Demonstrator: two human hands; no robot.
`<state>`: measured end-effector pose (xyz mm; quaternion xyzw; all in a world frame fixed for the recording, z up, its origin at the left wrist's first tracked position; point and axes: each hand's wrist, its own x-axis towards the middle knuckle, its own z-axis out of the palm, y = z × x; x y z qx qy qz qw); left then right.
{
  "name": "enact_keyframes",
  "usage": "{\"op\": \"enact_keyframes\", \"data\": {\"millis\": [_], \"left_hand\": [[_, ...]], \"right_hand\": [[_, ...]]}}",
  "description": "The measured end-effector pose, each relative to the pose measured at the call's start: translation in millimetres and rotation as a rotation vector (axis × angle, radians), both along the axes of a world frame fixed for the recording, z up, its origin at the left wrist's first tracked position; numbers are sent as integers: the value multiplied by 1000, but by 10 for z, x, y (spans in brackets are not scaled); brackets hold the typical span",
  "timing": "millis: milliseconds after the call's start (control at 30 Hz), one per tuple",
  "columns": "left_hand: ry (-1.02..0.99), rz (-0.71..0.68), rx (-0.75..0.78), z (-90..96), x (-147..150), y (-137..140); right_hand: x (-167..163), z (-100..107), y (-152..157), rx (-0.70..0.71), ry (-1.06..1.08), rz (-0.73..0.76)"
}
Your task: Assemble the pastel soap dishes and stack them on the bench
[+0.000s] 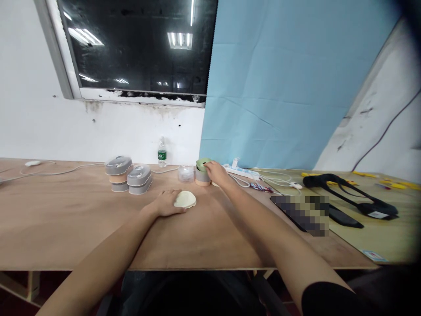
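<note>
My left hand [167,203] is at the middle of the table, thumb and fingers closed around the left side of a cream round shallow dish or lid [186,199] lying on the wood. Farther back, my right hand [216,171] pinches the rim of a green bowl-like piece [201,164]. That piece sits tilted at the top of a grey and peach round container [202,177]. A clear plastic container [186,174] stands just left of it. Part of another pale round piece [214,184] shows beneath my right wrist.
Stacked grey lunch boxes [119,166] and a second grey pair [140,179] stand left. A water bottle [162,152] is by the wall. To the right lie a power strip [241,171], cables, a blurred-out dark device [299,214] and a black strap-like frame [355,195].
</note>
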<state>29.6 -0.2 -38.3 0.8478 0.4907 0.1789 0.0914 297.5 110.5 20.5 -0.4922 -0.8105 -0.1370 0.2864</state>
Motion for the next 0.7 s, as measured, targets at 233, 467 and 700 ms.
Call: {"op": "enact_keyframes", "data": {"millis": [233, 467, 700], "left_hand": [[-7, -3, -5, 5, 9, -2], [-63, 23, -16, 121, 29, -78], [-506, 26, -32, 206, 57, -95]], "right_hand": [[-46, -64, 112, -29, 181, 58], [-138, 24, -7, 89, 304, 129], [-224, -358, -592, 169, 103, 383]]}}
